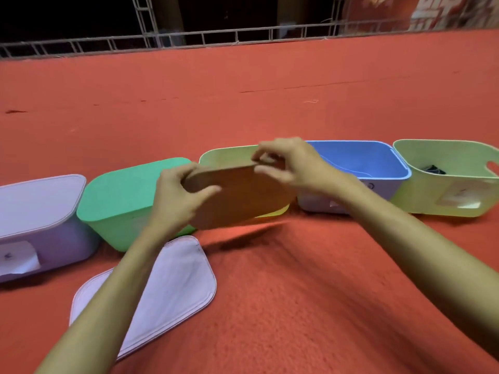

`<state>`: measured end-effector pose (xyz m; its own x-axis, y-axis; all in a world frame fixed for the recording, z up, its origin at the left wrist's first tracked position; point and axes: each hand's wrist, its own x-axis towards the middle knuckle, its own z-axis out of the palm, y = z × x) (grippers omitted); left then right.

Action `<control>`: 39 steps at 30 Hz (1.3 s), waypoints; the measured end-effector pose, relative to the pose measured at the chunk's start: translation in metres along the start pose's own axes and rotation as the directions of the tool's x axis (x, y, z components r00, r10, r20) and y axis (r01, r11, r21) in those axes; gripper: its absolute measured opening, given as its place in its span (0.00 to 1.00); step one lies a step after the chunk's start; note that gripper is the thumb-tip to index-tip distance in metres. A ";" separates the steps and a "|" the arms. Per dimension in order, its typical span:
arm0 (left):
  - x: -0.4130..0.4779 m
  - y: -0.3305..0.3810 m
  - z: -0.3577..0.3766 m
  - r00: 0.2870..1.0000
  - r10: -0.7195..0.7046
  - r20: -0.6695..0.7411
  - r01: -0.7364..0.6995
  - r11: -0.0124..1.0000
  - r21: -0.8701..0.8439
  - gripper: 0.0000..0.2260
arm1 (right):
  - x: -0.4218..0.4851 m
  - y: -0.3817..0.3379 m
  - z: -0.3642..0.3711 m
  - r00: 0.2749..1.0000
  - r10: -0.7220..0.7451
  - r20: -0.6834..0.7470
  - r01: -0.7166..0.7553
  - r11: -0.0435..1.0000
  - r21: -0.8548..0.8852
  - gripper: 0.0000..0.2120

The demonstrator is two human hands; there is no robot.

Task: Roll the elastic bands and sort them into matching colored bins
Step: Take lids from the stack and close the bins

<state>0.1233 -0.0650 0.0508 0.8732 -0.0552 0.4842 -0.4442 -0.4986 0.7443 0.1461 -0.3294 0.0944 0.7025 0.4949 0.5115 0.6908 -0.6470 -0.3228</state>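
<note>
A red carpet (270, 85) reaches a metal truss (151, 40), red banner (445, 9) beyond.

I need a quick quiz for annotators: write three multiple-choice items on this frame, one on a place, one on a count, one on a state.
1. Where is the loose lilac lid?
A) on the carpet in front of the green bin
B) leaning on a wall
C) held in the air

2. How many bins stand in the row?
A) three
B) five
C) seven

3. What state is the brown lid in?
A) flat on the carpet
B) held by the left hand and right hand over the yellow bin
C) snapped in two

Key: 1 A, it lies flat on the carpet; 2 B, five stand side by side; 3 B, both hands grip its ends.
</note>
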 end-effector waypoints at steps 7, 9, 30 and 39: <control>0.048 -0.025 0.018 0.984 0.142 -0.107 -0.089 0.914 0.395 0.33 | 0.111 0.077 0.007 0.954 0.176 0.242 -0.212 0.968 0.134 0.07; 0.045 -0.030 0.026 0.974 0.222 0.047 -0.214 0.824 0.524 0.32 | 0.128 0.096 0.020 0.929 0.233 0.289 -0.277 0.953 0.123 0.08; 0.038 -0.059 0.068 0.907 0.132 0.400 -0.400 0.566 0.721 0.26 | 0.138 0.146 0.095 0.922 0.347 0.173 -0.324 0.935 -0.146 0.20; 0.036 -0.043 0.062 0.891 0.054 0.451 -0.384 0.619 0.685 0.28 | 0.135 0.119 0.094 0.913 0.368 0.176 -0.285 0.885 -0.368 0.22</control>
<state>0.1862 -0.0991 0.0075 0.8444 -0.4659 0.2645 -0.4729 -0.8802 -0.0408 0.3389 -0.2851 0.0506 0.9256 0.3163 0.2078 0.3479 -0.9272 -0.1388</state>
